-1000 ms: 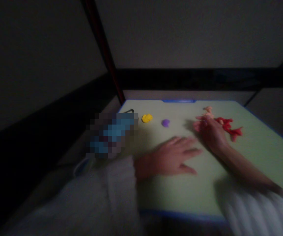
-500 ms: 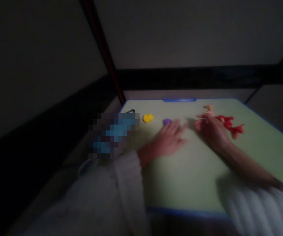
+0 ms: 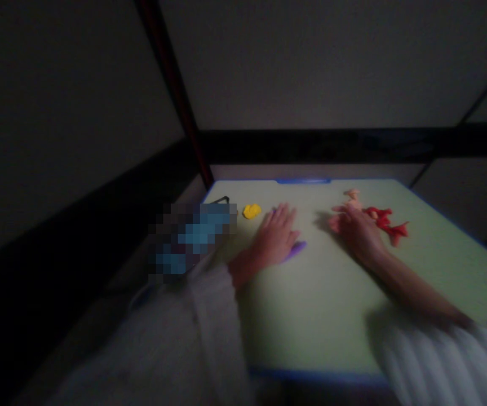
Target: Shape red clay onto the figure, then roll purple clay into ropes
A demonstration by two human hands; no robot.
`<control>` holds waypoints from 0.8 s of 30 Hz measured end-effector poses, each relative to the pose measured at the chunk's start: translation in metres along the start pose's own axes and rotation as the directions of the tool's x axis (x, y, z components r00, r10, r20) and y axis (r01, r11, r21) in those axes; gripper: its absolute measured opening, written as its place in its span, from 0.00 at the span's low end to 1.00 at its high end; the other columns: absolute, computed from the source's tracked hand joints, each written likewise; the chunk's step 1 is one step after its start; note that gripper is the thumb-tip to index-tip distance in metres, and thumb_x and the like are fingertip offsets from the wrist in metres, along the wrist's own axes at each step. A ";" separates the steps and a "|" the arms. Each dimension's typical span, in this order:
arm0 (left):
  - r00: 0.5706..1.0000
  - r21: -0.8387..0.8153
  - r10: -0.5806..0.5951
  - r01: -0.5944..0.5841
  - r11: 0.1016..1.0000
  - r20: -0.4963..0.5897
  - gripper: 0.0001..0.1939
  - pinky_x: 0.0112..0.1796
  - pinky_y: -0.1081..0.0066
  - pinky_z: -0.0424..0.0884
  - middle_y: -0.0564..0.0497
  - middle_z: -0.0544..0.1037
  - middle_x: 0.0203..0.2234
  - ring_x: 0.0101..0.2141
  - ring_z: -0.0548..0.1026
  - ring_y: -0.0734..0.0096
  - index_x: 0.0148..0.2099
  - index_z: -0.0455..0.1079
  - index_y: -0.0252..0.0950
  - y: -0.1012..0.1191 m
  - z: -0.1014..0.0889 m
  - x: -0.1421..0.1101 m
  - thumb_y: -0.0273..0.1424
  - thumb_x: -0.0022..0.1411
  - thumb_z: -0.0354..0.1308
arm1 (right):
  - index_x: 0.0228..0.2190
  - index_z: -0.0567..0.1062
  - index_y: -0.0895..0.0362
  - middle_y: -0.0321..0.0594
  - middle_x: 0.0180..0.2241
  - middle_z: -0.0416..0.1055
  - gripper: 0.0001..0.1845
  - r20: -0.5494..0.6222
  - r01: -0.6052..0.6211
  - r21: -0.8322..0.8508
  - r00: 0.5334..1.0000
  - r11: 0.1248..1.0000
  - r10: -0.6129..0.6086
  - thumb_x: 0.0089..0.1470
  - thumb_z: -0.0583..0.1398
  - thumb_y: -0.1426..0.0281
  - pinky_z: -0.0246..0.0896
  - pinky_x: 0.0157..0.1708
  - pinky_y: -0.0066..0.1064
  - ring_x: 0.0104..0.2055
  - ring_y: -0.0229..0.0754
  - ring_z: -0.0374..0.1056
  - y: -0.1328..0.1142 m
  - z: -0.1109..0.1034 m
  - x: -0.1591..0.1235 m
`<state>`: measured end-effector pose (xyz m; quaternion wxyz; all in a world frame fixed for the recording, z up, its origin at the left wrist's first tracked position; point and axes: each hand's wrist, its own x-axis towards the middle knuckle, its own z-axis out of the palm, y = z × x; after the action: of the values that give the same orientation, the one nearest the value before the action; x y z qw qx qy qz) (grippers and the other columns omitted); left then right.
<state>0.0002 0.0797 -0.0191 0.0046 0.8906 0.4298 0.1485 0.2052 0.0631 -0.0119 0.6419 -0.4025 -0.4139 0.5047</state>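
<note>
Left hand has been brought farther out and to the left since the earlier frames, and the purple dough, seen as a small round lump back then, is now mostly covered by it. Purple pokes out past the thumb side and by the fingertips, so it's probably been stretched into a longer strip, though the middle is hidden. Nothing seems to be gripped there: the palm's laid flat, fingers extended.

Right hand has barely been moved. It's curled over the left side of the pale dough, but whether anything's pinched can't be made out. Red dough is just right of it. Yellow dough has been left alone on the far left of the worktop.
</note>
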 end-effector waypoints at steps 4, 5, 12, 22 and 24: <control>0.996 -0.129 0.081 -0.086 0.988 -0.044 0.28 0.61 0.56 0.43 0.42 0.50 0.64 0.64 0.43 0.63 0.64 0.49 0.31 0.000 -0.005 -0.001 0.41 0.67 0.37 | 0.29 0.73 0.56 0.35 0.20 0.72 0.13 0.019 0.015 -0.004 1.000 1.000 -0.015 0.51 0.60 0.58 0.62 0.20 0.25 0.20 0.34 0.66 0.002 0.000 0.000; 0.996 -0.169 0.074 -0.082 0.982 -0.053 0.29 0.61 0.56 0.43 0.42 0.50 0.64 0.64 0.43 0.64 0.64 0.49 0.31 0.000 -0.008 -0.001 0.41 0.67 0.37 | 0.29 0.73 0.55 0.34 0.20 0.72 0.13 0.023 0.016 -0.002 1.000 1.000 -0.016 0.51 0.60 0.58 0.62 0.20 0.25 0.20 0.34 0.66 0.002 0.000 0.000; 0.886 -0.300 0.441 -0.386 0.872 0.144 0.32 0.62 0.62 0.43 0.41 0.45 0.65 0.64 0.42 0.67 0.66 0.43 0.30 0.009 -0.028 -0.017 0.43 0.66 0.41 | 0.31 0.72 0.54 0.37 0.29 0.74 0.10 0.041 -0.008 0.001 0.999 1.000 0.008 0.56 0.57 0.61 0.66 0.26 0.29 0.25 0.37 0.68 0.009 -0.002 0.002; 0.935 -0.144 0.333 -0.315 0.938 0.121 0.34 0.61 0.66 0.44 0.40 0.52 0.63 0.63 0.49 0.62 0.64 0.48 0.25 0.033 -0.016 -0.027 0.46 0.66 0.35 | 0.31 0.74 0.55 0.37 0.24 0.73 0.14 0.040 -0.010 -0.003 0.999 1.000 0.010 0.55 0.57 0.58 0.65 0.23 0.29 0.22 0.36 0.67 0.011 -0.005 0.003; 0.936 -0.138 0.335 -0.320 0.937 0.106 0.35 0.61 0.66 0.45 0.38 0.51 0.63 0.63 0.49 0.61 0.64 0.48 0.23 0.036 -0.019 -0.028 0.46 0.67 0.33 | 0.28 0.74 0.55 0.35 0.21 0.72 0.14 0.040 -0.003 -0.003 0.999 1.000 0.003 0.53 0.58 0.57 0.64 0.21 0.28 0.20 0.36 0.66 0.010 -0.005 0.003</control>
<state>0.0061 0.0330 -0.0036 0.0602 0.9556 0.2644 0.1153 0.2071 0.0669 -0.0220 0.6321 -0.3940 -0.4268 0.5130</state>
